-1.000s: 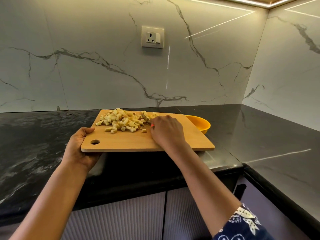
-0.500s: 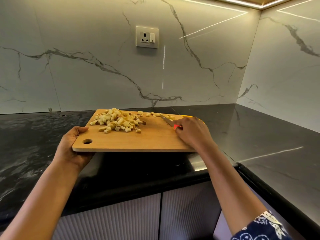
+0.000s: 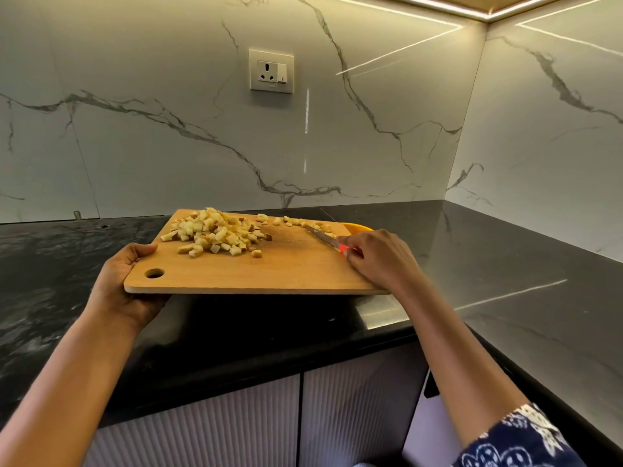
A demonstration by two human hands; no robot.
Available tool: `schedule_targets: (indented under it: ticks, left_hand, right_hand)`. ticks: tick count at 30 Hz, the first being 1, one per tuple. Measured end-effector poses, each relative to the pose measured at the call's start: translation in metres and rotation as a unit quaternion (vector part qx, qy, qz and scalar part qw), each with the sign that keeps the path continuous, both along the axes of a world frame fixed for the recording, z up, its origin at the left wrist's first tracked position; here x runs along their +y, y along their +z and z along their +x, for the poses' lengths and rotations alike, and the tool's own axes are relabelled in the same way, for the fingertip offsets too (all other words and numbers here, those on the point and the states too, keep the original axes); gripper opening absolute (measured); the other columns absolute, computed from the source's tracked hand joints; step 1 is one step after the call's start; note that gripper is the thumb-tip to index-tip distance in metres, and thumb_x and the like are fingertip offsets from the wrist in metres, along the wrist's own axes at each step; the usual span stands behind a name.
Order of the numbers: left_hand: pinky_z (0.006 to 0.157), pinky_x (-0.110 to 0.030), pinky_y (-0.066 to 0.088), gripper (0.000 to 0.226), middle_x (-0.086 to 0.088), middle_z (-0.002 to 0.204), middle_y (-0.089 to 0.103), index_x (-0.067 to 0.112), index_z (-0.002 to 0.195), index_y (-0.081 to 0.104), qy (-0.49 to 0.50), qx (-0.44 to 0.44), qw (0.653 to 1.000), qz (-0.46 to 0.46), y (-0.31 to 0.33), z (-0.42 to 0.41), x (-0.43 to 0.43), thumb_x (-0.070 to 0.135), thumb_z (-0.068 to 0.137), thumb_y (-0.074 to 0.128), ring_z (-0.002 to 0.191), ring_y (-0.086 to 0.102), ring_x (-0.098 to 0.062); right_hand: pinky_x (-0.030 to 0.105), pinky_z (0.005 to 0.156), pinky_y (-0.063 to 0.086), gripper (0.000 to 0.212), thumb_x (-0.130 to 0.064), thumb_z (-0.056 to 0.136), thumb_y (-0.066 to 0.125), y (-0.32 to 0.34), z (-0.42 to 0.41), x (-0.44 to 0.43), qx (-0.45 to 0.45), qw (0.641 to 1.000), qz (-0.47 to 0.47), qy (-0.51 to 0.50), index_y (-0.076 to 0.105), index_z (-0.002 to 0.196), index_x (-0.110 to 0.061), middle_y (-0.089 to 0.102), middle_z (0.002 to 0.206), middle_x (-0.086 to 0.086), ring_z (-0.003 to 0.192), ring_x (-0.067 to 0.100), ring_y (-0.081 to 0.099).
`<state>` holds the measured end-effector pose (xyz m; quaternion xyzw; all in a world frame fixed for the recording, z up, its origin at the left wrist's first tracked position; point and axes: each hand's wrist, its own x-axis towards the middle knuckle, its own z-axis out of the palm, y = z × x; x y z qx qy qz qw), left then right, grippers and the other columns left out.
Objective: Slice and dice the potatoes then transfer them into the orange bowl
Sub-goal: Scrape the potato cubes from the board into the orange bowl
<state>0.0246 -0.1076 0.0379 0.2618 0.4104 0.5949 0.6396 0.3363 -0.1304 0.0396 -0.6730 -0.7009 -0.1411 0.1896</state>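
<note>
Kitchen corner, near to far. Pale ribbed cabinet doors (image 3: 202,416) sit closest, under a black stone countertop (image 3: 50,264); a blue patterned sleeve (image 3: 519,439) shows at bottom right.

Left hand (image 3: 124,284) grips the holed corner of the rectangular wooden cutting board (image 3: 269,274), thumb on the top edge and fingers curled underneath. The near edge is held clear of the counter.

Right hand (image 3: 381,261) is at the board's right end, fingers clamped round the red handle of a small steel-bladed knife (image 3: 320,236). The blade lies low across the wood, pointing back toward the pile.

Pale yellow diced potato cubes (image 3: 212,235) are mostly heaped on the far-left part of the board. A thin trail runs along the far edge toward the knife.

Orange bowl (image 3: 357,227) is just beyond the right end, only a sliver of rim visible.

Behind is a white veined marble wall with a white socket plate (image 3: 271,71).

Change: a second ago the right hand was mid-board against the pile and the bowl was plainly exposed. Now the hand is at the right end, with the board covering most of the bowl. The pile looks about the same size.

Read: dicing is done and the first sweep toward the bowl has just finished. Can't see what landed inside. The bulk is still to transfer, so expect more sweeps.
</note>
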Motion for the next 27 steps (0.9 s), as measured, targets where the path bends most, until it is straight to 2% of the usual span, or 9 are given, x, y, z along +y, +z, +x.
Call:
schedule_targets:
  ticks: [3,10,16,21,24,27]
  left_hand:
    - [0.040,-0.020,0.050,0.010,-0.001,0.081,0.052,0.014,0.089,0.048,-0.005,-0.007,1.000,-0.003,-0.001,-0.002,0.002,0.022,0.094,0.044,0.069,0.053,-0.012]
    - [0.039,-0.019,0.049,0.011,-0.002,0.081,0.051,0.014,0.089,0.047,-0.001,-0.007,1.000,-0.002,-0.002,-0.002,0.000,0.022,0.094,0.043,0.069,0.053,-0.012]
    - [0.041,-0.019,0.051,0.011,-0.001,0.082,0.052,0.013,0.090,0.048,0.002,-0.003,1.000,-0.001,-0.003,-0.008,-0.001,0.022,0.094,0.044,0.070,0.054,-0.012]
    - [0.057,-0.025,0.051,0.011,-0.002,0.085,0.052,0.013,0.091,0.048,0.003,-0.001,1.000,-0.002,-0.004,-0.012,-0.002,0.023,0.094,0.043,0.073,0.054,-0.013]
    - [0.046,-0.022,0.052,0.011,-0.002,0.086,0.054,0.013,0.095,0.050,-0.008,-0.015,1.000,0.003,-0.004,-0.014,-0.001,0.022,0.094,0.042,0.074,0.055,-0.014]
    - [0.044,-0.020,0.052,0.010,-0.002,0.084,0.052,0.014,0.093,0.049,-0.002,-0.008,1.000,-0.002,-0.004,-0.013,-0.004,0.022,0.094,0.043,0.072,0.054,-0.013]
  right_hand:
    - [0.031,0.078,0.049,0.034,-0.032,0.099,0.046,-0.002,0.013,0.007,0.009,1.000,-0.011,-0.021,0.057,0.131,-0.031,0.068,0.114,0.002,0.098,0.021,0.063]
    - [0.031,0.076,0.048,0.033,-0.031,0.097,0.050,-0.003,0.035,0.019,0.054,0.997,-0.019,-0.052,0.061,0.128,-0.026,0.065,0.122,0.003,0.100,0.022,0.063]
    - [0.027,0.068,0.045,0.030,-0.027,0.096,0.052,-0.004,0.043,0.022,0.066,0.996,-0.013,-0.063,0.065,0.123,-0.022,0.069,0.112,0.004,0.091,0.021,0.064]
    - [0.031,0.072,0.047,0.030,-0.027,0.095,0.052,-0.006,0.047,0.025,0.070,0.994,-0.011,-0.087,0.066,0.122,-0.022,0.070,0.109,0.005,0.091,0.022,0.063]
    - [0.029,0.069,0.046,0.029,-0.025,0.094,0.052,-0.006,0.048,0.028,0.079,0.992,-0.018,-0.102,0.067,0.119,-0.022,0.070,0.109,0.005,0.087,0.020,0.063]
    - [0.028,0.067,0.044,0.023,-0.023,0.094,0.051,-0.003,0.043,0.024,0.091,0.990,-0.005,-0.106,0.073,0.104,-0.023,0.071,0.098,0.004,0.080,0.020,0.060]
